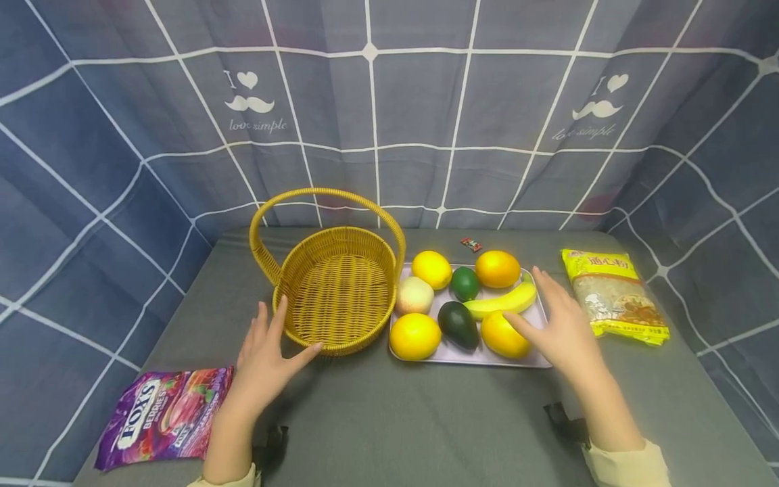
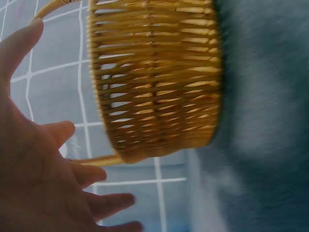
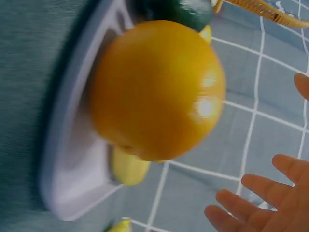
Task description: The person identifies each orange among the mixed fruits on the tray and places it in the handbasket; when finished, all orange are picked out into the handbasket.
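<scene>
A round woven basket (image 1: 341,291) with a tall handle stands left of centre, with nothing inside. My left hand (image 1: 266,358) hovers at its front left, fingers spread; in the left wrist view, a gap separates the hand from the basket wall (image 2: 154,77). Beside the basket, a pale tray (image 1: 468,362) bears a banana (image 1: 502,302), a peach (image 1: 415,295), a dark avocado (image 1: 458,325), a green fruit (image 1: 465,283) and several yellow-orange fruits (image 1: 416,336). Over the tray's right side, my right hand (image 1: 562,328) spreads its fingers near the front-right orange-yellow fruit (image 3: 159,92), holding nothing.
A purple Fox's candy bag (image 1: 164,419) lies by my left forearm. To the right of the tray lies a yellow bag of dry food (image 1: 615,294). One small red wrapped sweet (image 1: 471,244) sits behind the tray. A checked curtain (image 1: 414,101) encloses the grey table (image 1: 414,426).
</scene>
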`<state>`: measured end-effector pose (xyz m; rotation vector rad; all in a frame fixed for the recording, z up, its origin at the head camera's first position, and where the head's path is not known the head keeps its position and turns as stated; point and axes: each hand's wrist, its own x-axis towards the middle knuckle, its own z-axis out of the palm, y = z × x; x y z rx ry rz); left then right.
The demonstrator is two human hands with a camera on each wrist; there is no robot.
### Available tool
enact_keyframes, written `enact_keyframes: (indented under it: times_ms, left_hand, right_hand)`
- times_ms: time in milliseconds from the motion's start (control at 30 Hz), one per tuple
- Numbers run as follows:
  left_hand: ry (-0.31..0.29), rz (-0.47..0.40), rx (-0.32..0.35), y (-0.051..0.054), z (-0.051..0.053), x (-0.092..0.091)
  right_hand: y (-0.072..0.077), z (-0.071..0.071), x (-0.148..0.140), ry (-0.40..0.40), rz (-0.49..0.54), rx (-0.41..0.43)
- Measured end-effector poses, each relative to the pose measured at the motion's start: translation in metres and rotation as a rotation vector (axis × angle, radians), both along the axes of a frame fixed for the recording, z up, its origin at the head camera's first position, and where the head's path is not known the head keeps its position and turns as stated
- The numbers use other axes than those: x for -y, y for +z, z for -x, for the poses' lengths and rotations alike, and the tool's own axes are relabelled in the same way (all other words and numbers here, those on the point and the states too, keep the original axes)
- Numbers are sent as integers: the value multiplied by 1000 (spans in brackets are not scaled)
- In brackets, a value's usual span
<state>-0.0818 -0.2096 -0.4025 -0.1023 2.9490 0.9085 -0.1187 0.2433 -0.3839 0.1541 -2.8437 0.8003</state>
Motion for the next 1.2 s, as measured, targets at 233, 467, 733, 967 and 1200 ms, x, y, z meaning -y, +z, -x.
enact_keyframes:
  times_ms: [233, 467, 733, 967, 1200]
  left_hand:
    - [36, -142, 77, -14, -4, 2]
    - [52, -208, 56, -22, -5, 2]
    - [78, -301, 2, -35, -3, 3]
    - [93, -407, -2, -39, 0, 3]
    - [106, -436, 18, -39, -2, 3]
  right_hand:
    - [-17, -5, -8, -34, 107, 112]
    - [-28, -9, -8, -33, 192, 212]
    - [-37, -9, -6, -22, 218, 279]
    - [-48, -9, -6, -19, 193, 278]
    - [-54, -8, -6, -16, 173, 276]
